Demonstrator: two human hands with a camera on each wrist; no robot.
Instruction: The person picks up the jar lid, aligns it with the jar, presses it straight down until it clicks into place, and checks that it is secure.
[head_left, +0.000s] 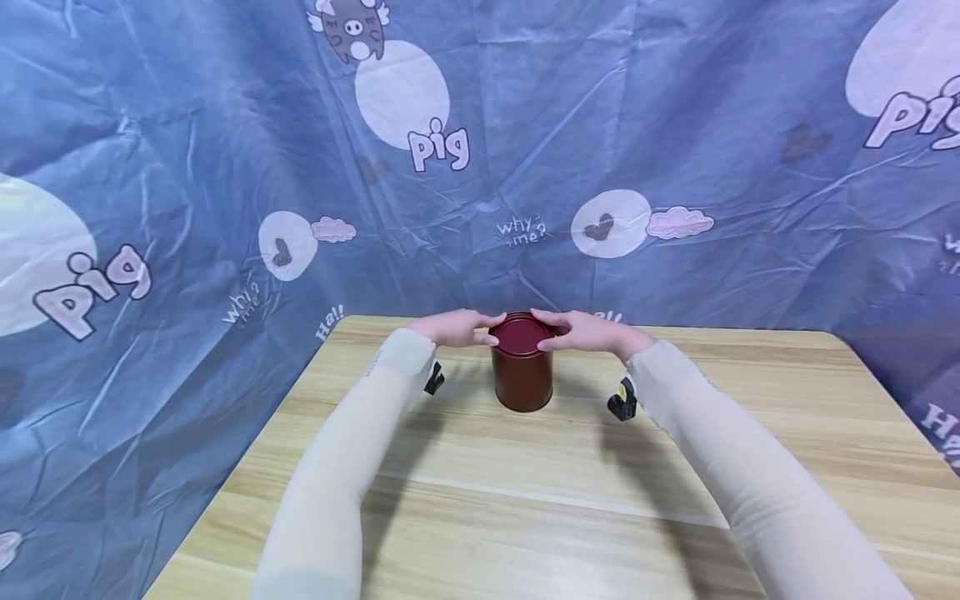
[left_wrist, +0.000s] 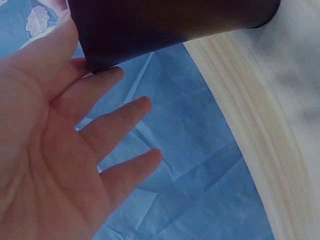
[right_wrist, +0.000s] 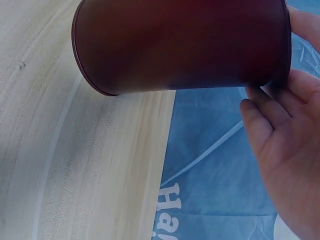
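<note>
A dark red cylindrical canister (head_left: 523, 382) stands upright on the wooden table, its round red lid (head_left: 521, 335) on top. From the left side, my left hand (head_left: 459, 327) grips the lid's rim with thumb and forefinger. In the left wrist view the other fingers (left_wrist: 122, 122) spread out below the rim, mostly away from the canister wall. Opposite it, my right hand (head_left: 588, 331) grips the rim from the right, thumb on the near side and a finger on the far side. Several right fingers (right_wrist: 262, 112) touch the canister's edge in the right wrist view.
The light wooden table (head_left: 517, 517) ends just behind the canister. Beyond it hangs a wrinkled blue printed cloth (head_left: 525, 183), which also covers the left and right sides. Small black devices (head_left: 622, 402) sit under both wrists, and pale sleeves (head_left: 330, 492) cover both arms.
</note>
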